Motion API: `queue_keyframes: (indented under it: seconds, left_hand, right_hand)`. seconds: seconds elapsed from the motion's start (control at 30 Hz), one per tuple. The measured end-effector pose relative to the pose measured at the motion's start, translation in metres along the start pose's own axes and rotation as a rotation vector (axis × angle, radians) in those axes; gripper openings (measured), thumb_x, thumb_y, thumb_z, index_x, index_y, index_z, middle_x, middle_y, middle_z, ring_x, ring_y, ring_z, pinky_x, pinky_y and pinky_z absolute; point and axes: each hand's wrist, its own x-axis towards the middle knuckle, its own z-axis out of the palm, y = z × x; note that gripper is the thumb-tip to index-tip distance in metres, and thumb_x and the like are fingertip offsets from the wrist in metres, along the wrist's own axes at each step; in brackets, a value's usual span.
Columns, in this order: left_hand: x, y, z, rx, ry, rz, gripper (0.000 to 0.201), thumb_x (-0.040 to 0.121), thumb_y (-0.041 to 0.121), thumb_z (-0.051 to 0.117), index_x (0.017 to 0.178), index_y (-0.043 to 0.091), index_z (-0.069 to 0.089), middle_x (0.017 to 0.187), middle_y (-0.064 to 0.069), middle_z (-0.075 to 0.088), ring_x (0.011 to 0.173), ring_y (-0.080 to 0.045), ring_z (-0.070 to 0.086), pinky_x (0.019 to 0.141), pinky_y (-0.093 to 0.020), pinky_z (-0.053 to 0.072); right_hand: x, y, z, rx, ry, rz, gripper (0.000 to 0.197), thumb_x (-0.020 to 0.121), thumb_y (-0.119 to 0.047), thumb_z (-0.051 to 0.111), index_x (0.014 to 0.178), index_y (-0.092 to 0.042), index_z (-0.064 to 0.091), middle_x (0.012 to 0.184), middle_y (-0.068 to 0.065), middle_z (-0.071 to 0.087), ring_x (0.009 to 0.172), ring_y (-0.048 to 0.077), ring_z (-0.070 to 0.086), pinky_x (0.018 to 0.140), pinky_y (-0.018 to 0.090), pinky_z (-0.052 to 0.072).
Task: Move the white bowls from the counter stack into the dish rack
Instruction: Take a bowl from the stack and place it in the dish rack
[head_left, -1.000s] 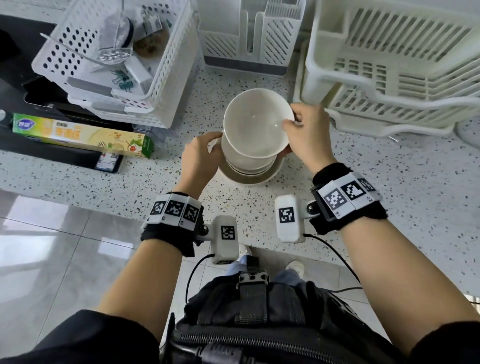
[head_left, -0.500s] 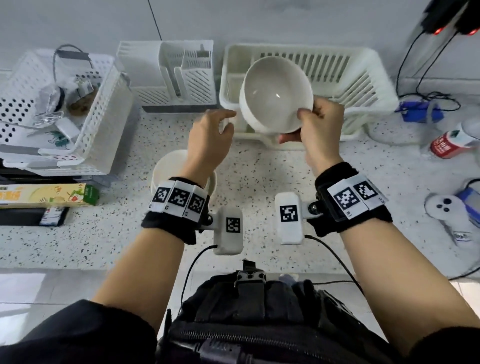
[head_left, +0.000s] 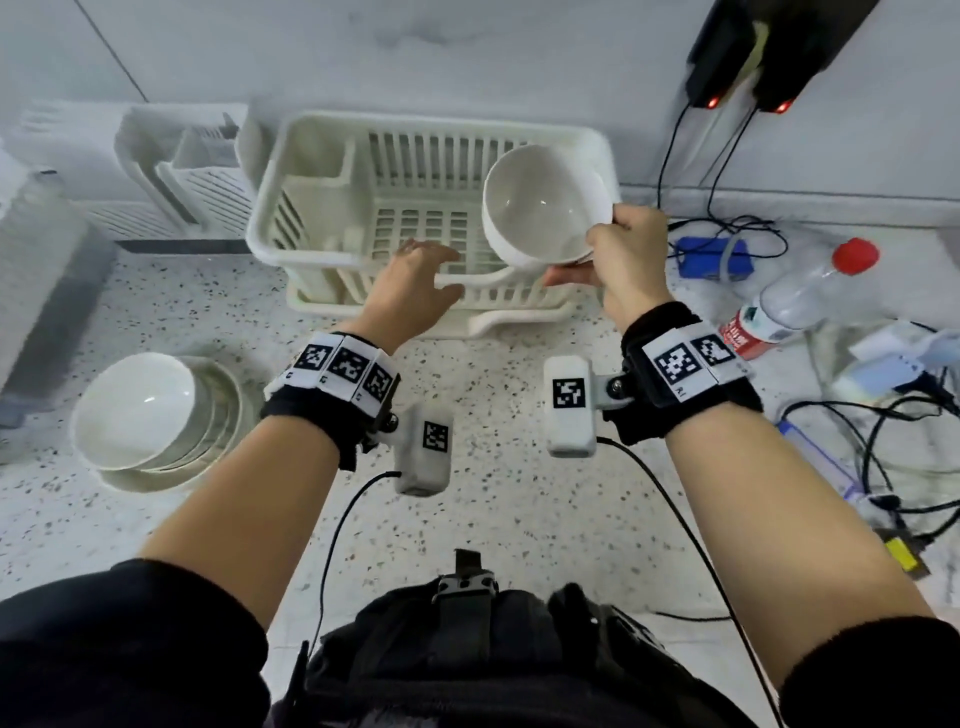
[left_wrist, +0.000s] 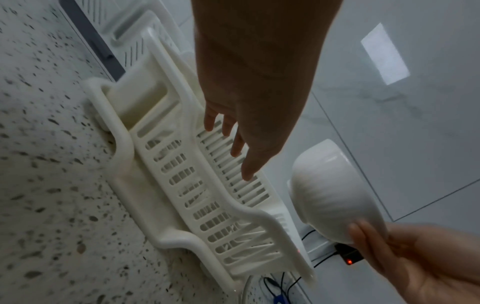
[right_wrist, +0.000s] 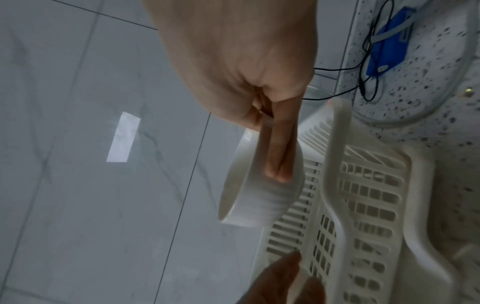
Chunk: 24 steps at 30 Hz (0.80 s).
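Observation:
My right hand (head_left: 618, 260) grips a white bowl (head_left: 543, 205) by its rim, thumb inside and fingers under it, tilted above the right half of the cream dish rack (head_left: 311, 156). The right wrist view shows those fingers (right_wrist: 280, 156) lying along the bowl (right_wrist: 259, 197) above the rack (right_wrist: 335, 185). My left hand (head_left: 415, 280) hovers over the rack's front rail with fingers straight and holds nothing; in the left wrist view the hand (left_wrist: 246, 144) hangs above the rack (left_wrist: 182, 185) beside the bowl (left_wrist: 335, 193). The remaining stack of white bowls (head_left: 140, 415) sits on the counter at the left.
A white slotted holder (head_left: 182, 171) stands left of the rack, with a perforated basket (head_left: 31, 260) further left. To the right lie a blue box (head_left: 711, 257), a red-capped bottle (head_left: 800, 296) and tangled black cables (head_left: 883, 457). The wall rises just behind the rack.
The bowl came off the stack and travelled right, over the rack. My left hand let go of it and now hovers flat above the rack's front rail.

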Motion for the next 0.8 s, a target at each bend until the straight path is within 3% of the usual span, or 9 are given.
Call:
queue_keyframes:
  seconds: [0.07, 0.17, 0.33, 0.47, 0.6, 0.7, 0.8]
  left_hand:
    - [0.014, 0.005, 0.005, 0.02, -0.037, -0.02, 0.045, 0.085, 0.018, 0.061, 0.128, 0.01, 0.05, 0.137, -0.014, 0.05, 0.128, -0.029, 0.043, 0.109, -0.04, 0.032]
    - [0.036, 0.008, 0.009, 0.025, -0.095, -0.045, 0.051, 0.083, 0.023, 0.064, 0.13, 0.013, 0.048, 0.139, -0.012, 0.049, 0.127, -0.027, 0.044, 0.108, -0.04, 0.034]
    - [0.069, 0.0, 0.016, 0.066, -0.231, -0.088, 0.06, 0.079, 0.029, 0.069, 0.133, 0.018, 0.044, 0.141, -0.007, 0.047, 0.127, -0.026, 0.044, 0.106, -0.041, 0.036]
    - [0.088, -0.017, 0.02, 0.01, -0.33, -0.091, 0.067, 0.074, 0.034, 0.073, 0.132, 0.018, 0.043, 0.142, -0.005, 0.046, 0.128, -0.024, 0.043, 0.107, -0.038, 0.034]
    - [0.103, -0.035, 0.016, -0.072, -0.41, -0.125, 0.083, 0.063, 0.045, 0.078, 0.134, 0.024, 0.041, 0.145, 0.001, 0.041, 0.132, -0.019, 0.038, 0.109, -0.035, 0.029]
    - [0.108, -0.041, 0.016, -0.085, -0.467, -0.147, 0.091, 0.06, 0.052, 0.077, 0.137, 0.027, 0.036, 0.148, 0.003, 0.035, 0.133, -0.018, 0.035, 0.108, -0.036, 0.028]
    - [0.11, -0.045, 0.02, -0.1, -0.514, -0.17, 0.101, 0.048, 0.066, 0.072, 0.136, 0.032, 0.035, 0.149, 0.004, 0.033, 0.135, -0.019, 0.033, 0.11, -0.04, 0.028]
  right_hand:
    - [0.018, -0.005, -0.002, -0.005, -0.037, 0.042, 0.027, 0.083, 0.017, 0.035, 0.095, 0.009, 0.058, 0.105, 0.02, 0.051, 0.057, 0.044, 0.068, 0.051, 0.047, 0.061]
    - [0.049, -0.011, 0.004, -0.006, -0.07, 0.104, 0.03, 0.084, 0.016, 0.034, 0.106, 0.013, 0.055, 0.103, 0.023, 0.049, 0.05, 0.042, 0.066, 0.04, 0.04, 0.059]
    - [0.106, -0.005, 0.024, 0.035, -0.074, 0.235, 0.048, 0.087, 0.016, 0.03, 0.134, 0.008, 0.036, 0.131, 0.032, 0.039, 0.037, 0.032, 0.065, 0.036, 0.03, 0.055]
    - [0.141, 0.005, 0.043, -0.024, -0.052, 0.317, 0.06, 0.088, 0.015, 0.029, 0.145, -0.005, 0.025, 0.143, 0.03, 0.034, 0.042, 0.034, 0.065, 0.033, 0.032, 0.054]
    - [0.167, 0.016, 0.058, -0.07, -0.037, 0.392, 0.062, 0.087, 0.02, 0.031, 0.144, -0.001, 0.024, 0.141, 0.03, 0.037, 0.054, 0.043, 0.06, 0.034, 0.043, 0.054]
    - [0.184, 0.034, 0.066, -0.109, -0.022, 0.444, 0.06, 0.088, 0.017, 0.028, 0.145, -0.003, 0.021, 0.138, 0.029, 0.04, 0.075, 0.051, 0.066, 0.026, 0.034, 0.049]
    - [0.193, 0.048, 0.074, -0.114, -0.017, 0.511, 0.051, 0.089, 0.014, 0.03, 0.139, 0.0, 0.031, 0.126, 0.027, 0.048, 0.091, 0.054, 0.064, 0.028, 0.027, 0.049]
